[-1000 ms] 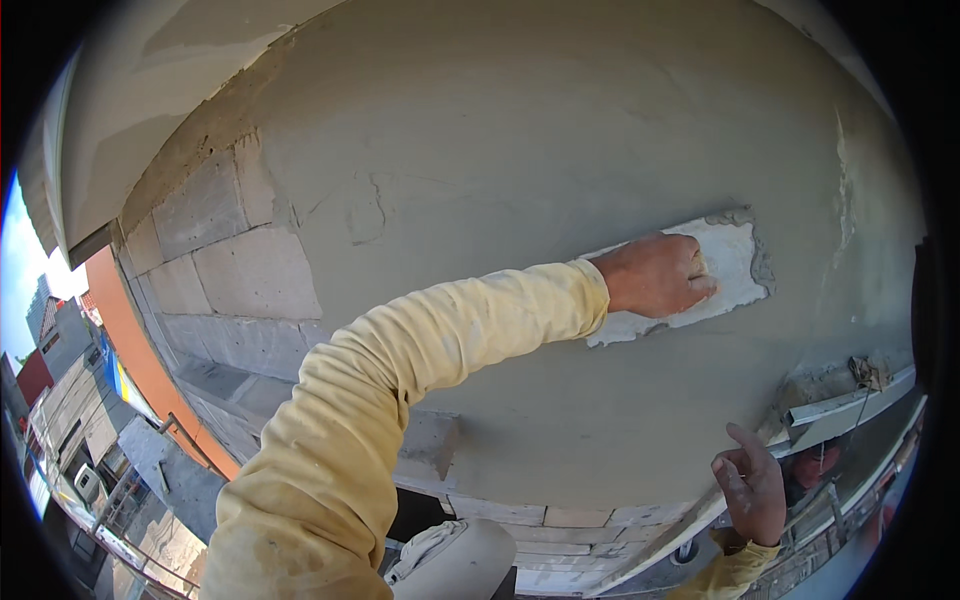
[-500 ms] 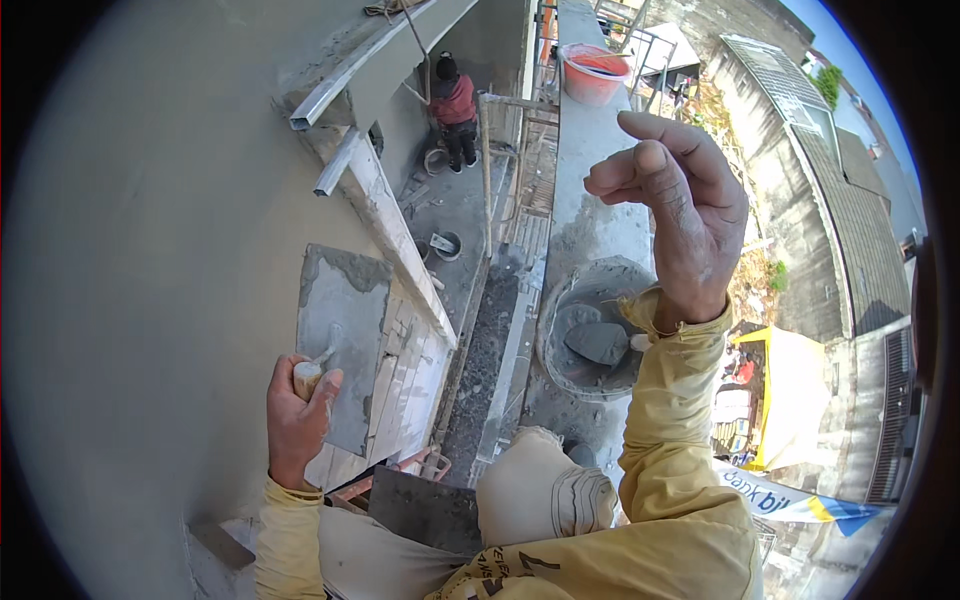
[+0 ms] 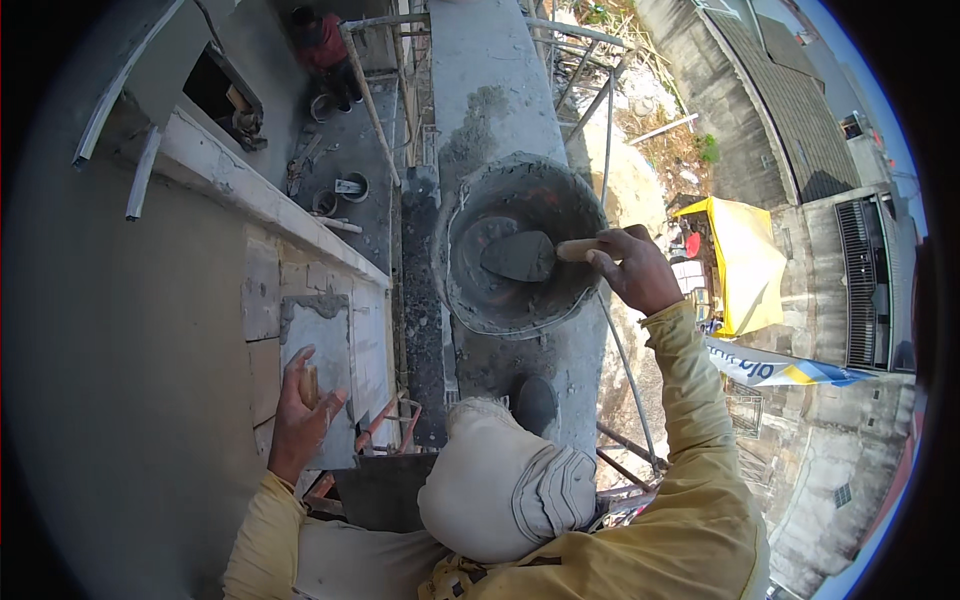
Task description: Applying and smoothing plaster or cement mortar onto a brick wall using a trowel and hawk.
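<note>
My left hand point(image 3: 298, 428) is closed round the handle of a flat rectangular plastering float point(image 3: 322, 330), whose grey face has cement smears along its edges. My right hand point(image 3: 642, 268) grips the light wooden handle of a trowel point(image 3: 518, 257) over a round, mortar-crusted bucket point(image 3: 462, 302). The trowel's dark blade lies within the bucket's mouth; whether it touches the mortar inside I cannot tell. To the left of the float rises a smooth grey plastered wall point(image 3: 140, 350).
The bucket stands on a concrete ledge point(image 3: 490, 60) with scaffold poles point(image 3: 610, 140) on its right. A drop lies between ledge and wall. Below, a person in a red top point(image 3: 325, 45) stands near small buckets point(image 3: 352, 187). A yellow canopy point(image 3: 745, 265) is far down at right.
My right hand, raised and empty before, has come down onto the trowel handle. The view has shifted, bringing the bucket nearer the middle. My left hand still holds the float.
</note>
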`<state>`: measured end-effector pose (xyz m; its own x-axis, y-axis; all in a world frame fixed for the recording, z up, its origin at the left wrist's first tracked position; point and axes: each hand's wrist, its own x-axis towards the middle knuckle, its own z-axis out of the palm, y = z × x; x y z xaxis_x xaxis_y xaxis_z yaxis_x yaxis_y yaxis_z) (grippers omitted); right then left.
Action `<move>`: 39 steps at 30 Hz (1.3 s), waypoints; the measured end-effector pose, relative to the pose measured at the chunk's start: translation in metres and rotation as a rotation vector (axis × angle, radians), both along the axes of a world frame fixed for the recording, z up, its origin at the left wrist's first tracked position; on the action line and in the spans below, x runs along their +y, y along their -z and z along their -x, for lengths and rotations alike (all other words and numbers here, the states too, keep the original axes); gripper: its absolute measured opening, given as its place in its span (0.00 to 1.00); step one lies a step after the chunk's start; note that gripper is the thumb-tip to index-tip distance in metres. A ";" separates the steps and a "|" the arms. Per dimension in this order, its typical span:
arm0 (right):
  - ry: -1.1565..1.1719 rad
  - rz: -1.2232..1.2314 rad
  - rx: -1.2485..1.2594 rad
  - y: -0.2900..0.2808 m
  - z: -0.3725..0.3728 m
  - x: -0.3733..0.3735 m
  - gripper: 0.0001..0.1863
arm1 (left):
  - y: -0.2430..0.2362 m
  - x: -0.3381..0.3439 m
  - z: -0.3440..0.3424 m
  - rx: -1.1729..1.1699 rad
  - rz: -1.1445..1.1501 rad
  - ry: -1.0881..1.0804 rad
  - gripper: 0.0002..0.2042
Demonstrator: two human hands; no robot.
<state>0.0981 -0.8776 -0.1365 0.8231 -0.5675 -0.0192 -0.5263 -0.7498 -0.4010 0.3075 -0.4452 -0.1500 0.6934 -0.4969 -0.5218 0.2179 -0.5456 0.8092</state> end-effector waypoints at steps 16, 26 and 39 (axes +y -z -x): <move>-0.303 -0.525 0.669 -0.020 -0.096 -0.004 0.29 | 0.074 -0.187 0.046 0.313 0.289 -0.142 0.17; -0.525 0.268 0.396 -0.065 -0.017 -0.026 0.22 | 0.017 -0.215 -0.018 -0.070 0.267 0.055 0.22; -0.373 0.630 0.537 -0.024 0.035 -0.082 0.44 | 0.003 -0.253 -0.028 -0.385 0.172 0.309 0.20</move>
<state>0.0627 -0.9600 -0.1129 0.9255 -0.3013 -0.2294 -0.2035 -0.9066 0.3698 0.3350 -0.6984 -0.1535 0.6260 -0.7651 -0.1505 -0.2634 -0.3891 0.8827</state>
